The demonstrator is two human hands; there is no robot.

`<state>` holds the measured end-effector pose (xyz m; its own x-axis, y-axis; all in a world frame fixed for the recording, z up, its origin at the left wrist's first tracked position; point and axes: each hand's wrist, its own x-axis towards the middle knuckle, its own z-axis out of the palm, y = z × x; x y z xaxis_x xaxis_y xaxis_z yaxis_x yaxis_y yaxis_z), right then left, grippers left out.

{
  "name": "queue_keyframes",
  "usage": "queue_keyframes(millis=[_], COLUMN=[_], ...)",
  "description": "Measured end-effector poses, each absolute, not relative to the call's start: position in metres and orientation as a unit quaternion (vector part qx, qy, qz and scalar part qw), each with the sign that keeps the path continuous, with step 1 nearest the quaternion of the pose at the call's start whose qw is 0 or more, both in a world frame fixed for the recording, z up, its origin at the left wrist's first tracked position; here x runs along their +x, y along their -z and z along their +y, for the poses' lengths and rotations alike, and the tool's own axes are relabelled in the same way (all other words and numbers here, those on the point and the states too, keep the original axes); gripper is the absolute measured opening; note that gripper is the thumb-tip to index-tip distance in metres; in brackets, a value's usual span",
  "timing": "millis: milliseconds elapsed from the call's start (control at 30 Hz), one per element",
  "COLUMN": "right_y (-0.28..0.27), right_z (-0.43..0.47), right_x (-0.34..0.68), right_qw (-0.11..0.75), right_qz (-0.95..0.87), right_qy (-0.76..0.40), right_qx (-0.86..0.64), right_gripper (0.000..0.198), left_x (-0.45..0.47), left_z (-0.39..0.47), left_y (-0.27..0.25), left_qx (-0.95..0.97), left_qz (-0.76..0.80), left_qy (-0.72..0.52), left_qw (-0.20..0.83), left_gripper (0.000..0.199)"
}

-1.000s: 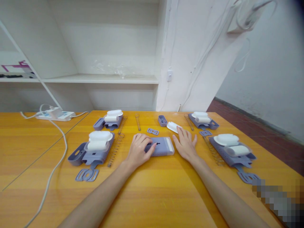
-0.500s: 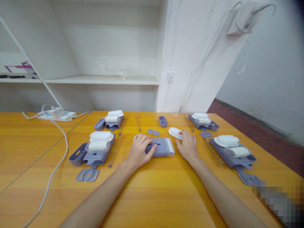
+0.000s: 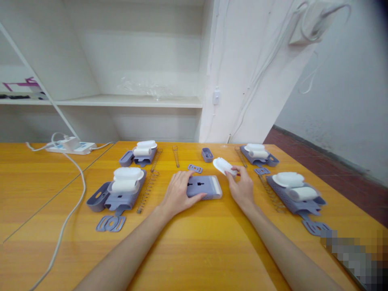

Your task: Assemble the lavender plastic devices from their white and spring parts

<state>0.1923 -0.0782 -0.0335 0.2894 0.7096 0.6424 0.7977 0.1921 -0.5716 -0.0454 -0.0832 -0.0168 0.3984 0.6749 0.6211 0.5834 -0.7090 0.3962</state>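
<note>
Step in hand, left to right: left hand clasps the left end of the purple-grey case, fingers over it, thumb along the near edge. Case lies flat mid-frame on the counter. Right hand pinches the right end of the white oval cover, just past the case's upper right corner; can't tell if it's fully off the counter. Reads as steady one part, handle the other. Next move calls for a firm case and a light fingertip grip, I'd judge.

Around: power strip far left; lower-left stack with coil spring beside it. Slotted plate just above the case, likeliest snag. Small cup farther back. Lower-right stack, clear of the right hand.
</note>
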Motion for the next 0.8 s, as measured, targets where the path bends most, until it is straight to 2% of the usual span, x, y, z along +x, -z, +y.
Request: queue_keyframes(millis=[100, 267, 533, 800], right_y=[0.028, 0.025, 0.021, 0.023], right_z=[-0.087, -0.099, -0.109, -0.109], right_x=[0.179, 0.157, 0.145, 0.146], right_qw=[0.515, 0.500, 0.460, 0.416], right_qz=[-0.633, -0.709, -0.769, -0.799], right_qy=[0.008, -0.025, -0.067, -0.071], right_qx=[-0.578, -0.497, -0.439, -0.429], right_gripper=[0.023, 0.020, 0.022, 0.035], left_x=[-0.045, -0.045, -0.047, -0.048], left_z=[-0.082, -0.082, -0.084, -0.082], left_y=[0.019, 0.020, 0.016, 0.017], left_qx=[0.827, 0.817, 0.834, 0.807], left_qz=[0.372, 0.364, 0.347, 0.384], left_qy=[-0.417, -0.444, -0.420, -0.442], left_qw=[0.059, 0.061, 0.083, 0.079], left_gripper=[0.068, 0.075, 0.036, 0.030])
